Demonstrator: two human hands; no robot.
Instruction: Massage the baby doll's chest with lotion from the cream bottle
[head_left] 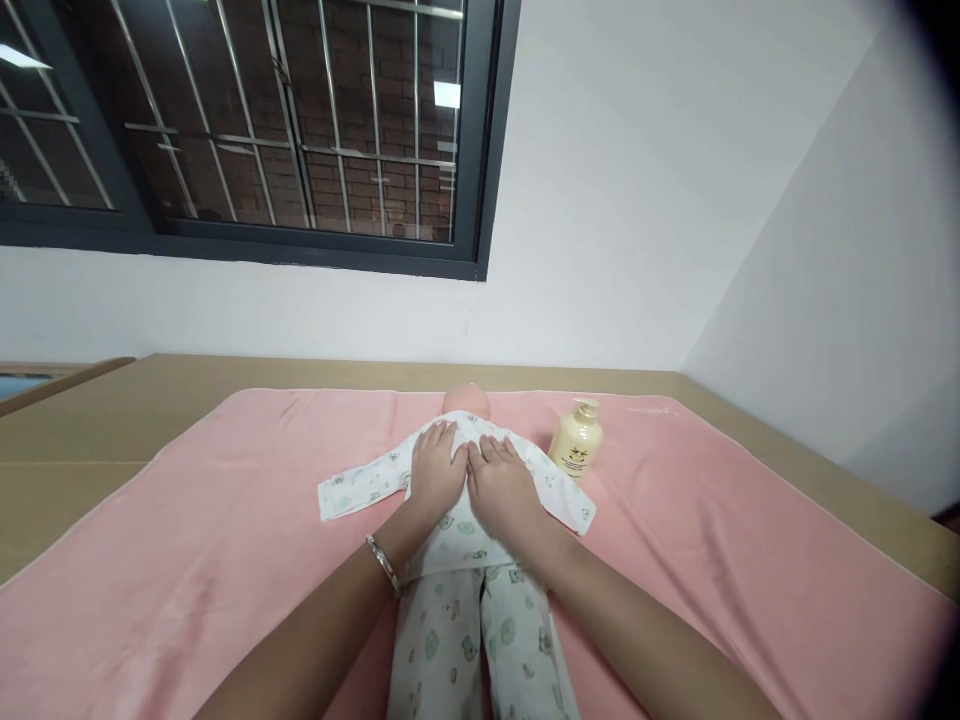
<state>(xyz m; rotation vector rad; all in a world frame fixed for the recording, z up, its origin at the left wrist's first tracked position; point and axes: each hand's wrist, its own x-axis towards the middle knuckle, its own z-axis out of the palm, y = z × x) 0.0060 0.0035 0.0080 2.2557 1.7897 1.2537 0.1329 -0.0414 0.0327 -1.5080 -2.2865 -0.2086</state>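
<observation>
Soft printed cotton covered the baby doll [459, 520], lying mid pink towel [225, 540]. Left hand [436, 468] and right hand [501, 484] lay flat, fingers together, gripping nothing. Probably light, floppy; best supported under torso. Lotion bottle [576, 440] nearby.

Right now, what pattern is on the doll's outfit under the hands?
White cloth outfit printed with small green bear-like shapes, clearest on the legs in the head view.

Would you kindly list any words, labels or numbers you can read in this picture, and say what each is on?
None can be read.
Bottle: a small dark label mark, too small and blurred to read.
Doll's clothes: green printed shapes, no legible words.
Towel: faint pale marks near its far right corner, unreadable.
Both the left hand and right hand lie flat on the doll.
</observation>
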